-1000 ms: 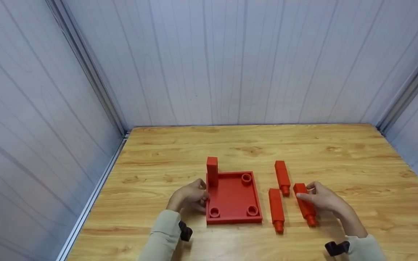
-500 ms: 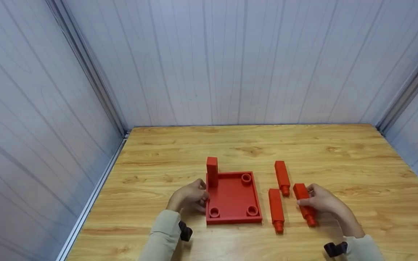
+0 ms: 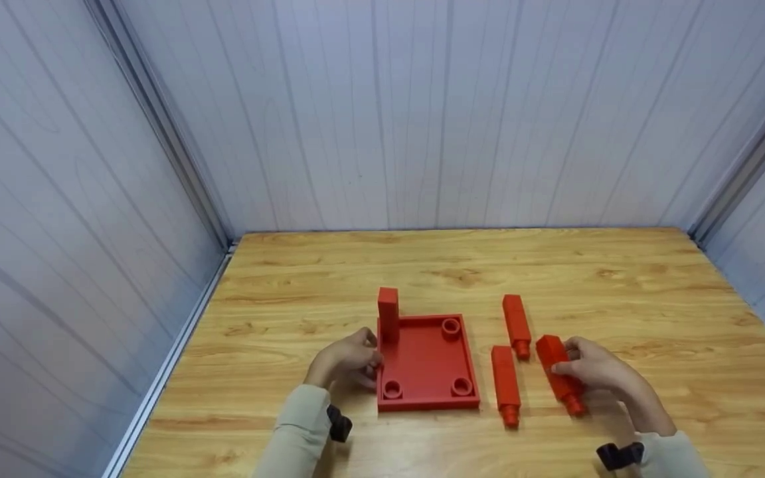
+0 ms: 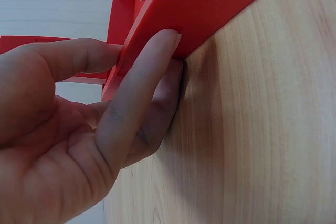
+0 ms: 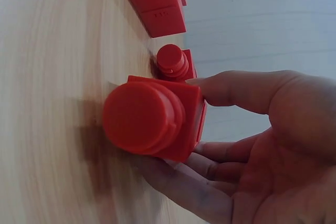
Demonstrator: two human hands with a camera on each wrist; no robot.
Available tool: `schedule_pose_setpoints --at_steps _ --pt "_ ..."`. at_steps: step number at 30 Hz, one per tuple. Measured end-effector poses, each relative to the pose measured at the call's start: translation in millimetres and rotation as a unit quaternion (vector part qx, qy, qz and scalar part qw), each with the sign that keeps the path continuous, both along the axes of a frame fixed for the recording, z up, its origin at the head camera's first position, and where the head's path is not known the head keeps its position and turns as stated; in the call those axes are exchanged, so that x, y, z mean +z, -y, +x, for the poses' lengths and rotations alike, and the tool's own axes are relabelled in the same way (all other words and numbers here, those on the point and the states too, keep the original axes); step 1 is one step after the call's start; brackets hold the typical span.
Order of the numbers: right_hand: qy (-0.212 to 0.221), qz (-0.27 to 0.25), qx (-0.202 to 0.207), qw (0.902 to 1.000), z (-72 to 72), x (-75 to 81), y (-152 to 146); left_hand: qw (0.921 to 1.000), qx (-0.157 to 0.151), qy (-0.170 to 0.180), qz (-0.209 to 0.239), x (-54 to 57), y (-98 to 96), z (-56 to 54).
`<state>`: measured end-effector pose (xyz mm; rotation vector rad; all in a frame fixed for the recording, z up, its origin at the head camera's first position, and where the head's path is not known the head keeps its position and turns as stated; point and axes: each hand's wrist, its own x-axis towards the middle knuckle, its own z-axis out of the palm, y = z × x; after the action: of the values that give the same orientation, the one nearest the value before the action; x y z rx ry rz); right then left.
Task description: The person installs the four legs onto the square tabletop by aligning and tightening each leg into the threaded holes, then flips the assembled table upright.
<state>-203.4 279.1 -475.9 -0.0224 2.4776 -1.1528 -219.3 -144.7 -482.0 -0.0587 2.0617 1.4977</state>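
A shallow red tabletop (image 3: 422,362), upside down, lies on the wooden table with round sockets in three corners and a red leg (image 3: 389,315) standing upright in its far left corner. At its left side my left hand (image 3: 349,355) holds the edge, thumb on the rim and fingers against the outer wall (image 4: 205,3). My right hand (image 3: 592,367) pinches a square red table leg (image 3: 548,350) between thumb and fingers; its round peg (image 5: 139,119) points toward me. Its far end and underside are partly hidden by the hand.
Two more red legs lie between the tabletop and my right hand: a nearer one (image 3: 506,382) and a farther one (image 3: 516,322), pegs toward me. Pale panel walls (image 3: 409,119) enclose the table (image 3: 303,265) at the back and sides.
The leg in my right hand has turned a little, its peg end shifting slightly right. My right thumb has slid across it. My left hand and the tabletop have stayed still.
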Motion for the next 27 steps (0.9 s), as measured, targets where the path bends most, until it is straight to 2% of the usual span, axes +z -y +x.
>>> schedule_pose_setpoints --at_steps 4,12,27 --pt "-0.007 -0.023 -0.009 0.9997 -0.4 -0.1 -1 1.0 -0.001 -0.003 0.004 0.5 0.1 0.4" --pt "-0.038 -0.029 -0.019 0.9987 -0.7 4.9 -2 0.9999 -0.006 -0.003 -0.012 0.3 0.6 -0.2" --pt "-0.071 -0.121 -0.067 0.9878 -3.2 15.6 4 0.9999 0.0 0.002 -0.01 0.3 0.3 -1.0"
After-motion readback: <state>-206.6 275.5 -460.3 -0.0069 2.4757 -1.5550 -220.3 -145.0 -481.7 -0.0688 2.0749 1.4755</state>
